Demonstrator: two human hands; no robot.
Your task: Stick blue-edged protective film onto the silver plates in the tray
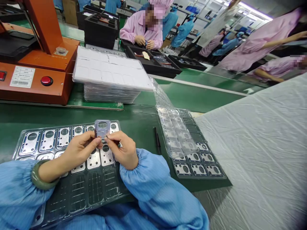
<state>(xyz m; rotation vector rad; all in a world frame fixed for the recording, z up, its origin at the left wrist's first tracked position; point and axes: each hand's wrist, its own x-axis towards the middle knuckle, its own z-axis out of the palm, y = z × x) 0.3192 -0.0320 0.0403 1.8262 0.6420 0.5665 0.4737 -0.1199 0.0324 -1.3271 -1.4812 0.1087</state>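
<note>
A small flat plate with a bluish, see-through look and a round opening (102, 125) is held upright over the near tray. My left hand (81, 148) pinches its lower left edge between thumb and fingers. At the lower right corner, the closed fingertips of my right hand (123, 149) grip the same plate; whether they hold a film or tab there is too small to tell. Beneath both hands lies a clear compartment tray (111, 183), with silver plates (79, 130) in its upper rows and bare pockets in the front row. My forearms hide part of it.
Dark tweezers (157, 140) lie right of the tray. Beyond them is a second plate tray (189, 126), partly covered by a tilted clear tray (171, 116). Stacked trays (110, 92) and an orange machine (48, 76) stand behind. Across the bench, a person in pink (136, 25) works.
</note>
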